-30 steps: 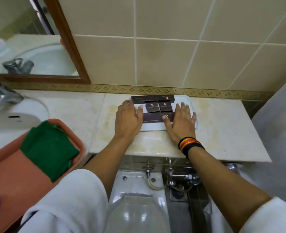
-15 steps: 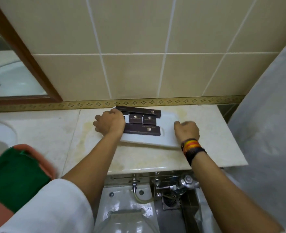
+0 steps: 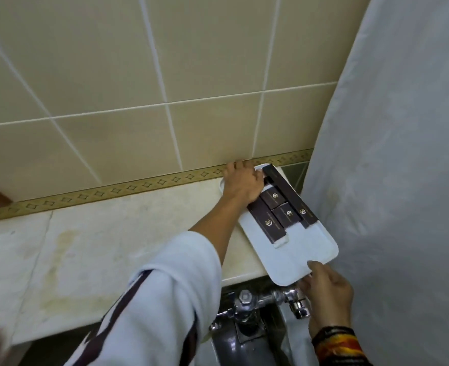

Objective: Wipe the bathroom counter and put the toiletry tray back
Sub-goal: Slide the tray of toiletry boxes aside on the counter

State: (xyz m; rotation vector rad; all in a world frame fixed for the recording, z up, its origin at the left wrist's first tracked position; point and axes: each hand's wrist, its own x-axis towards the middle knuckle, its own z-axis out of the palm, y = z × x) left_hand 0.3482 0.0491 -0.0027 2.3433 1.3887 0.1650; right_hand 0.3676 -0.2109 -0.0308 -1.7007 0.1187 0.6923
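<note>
A white toiletry tray (image 3: 310,249) lies turned lengthwise at the right end of the cream bathroom counter (image 3: 99,249), its near end sticking out past the counter's front edge. Several dark brown toiletry boxes (image 3: 281,210) lie on its far half. My left hand (image 3: 242,183) grips the tray's far end near the tiled wall. My right hand (image 3: 326,289) holds the tray's near end from below, thumb on the rim.
A white shower curtain (image 3: 403,154) hangs close on the right, beside the tray. Chrome flush pipes and valves (image 3: 265,299) sit below the counter's edge, above the toilet. The counter surface to the left shows yellowish stains.
Both hands took hold of the tray, turned it lengthwise and shifted it to the counter's right end. My view swung right; the sink and the basin with the green cloth left the frame.
</note>
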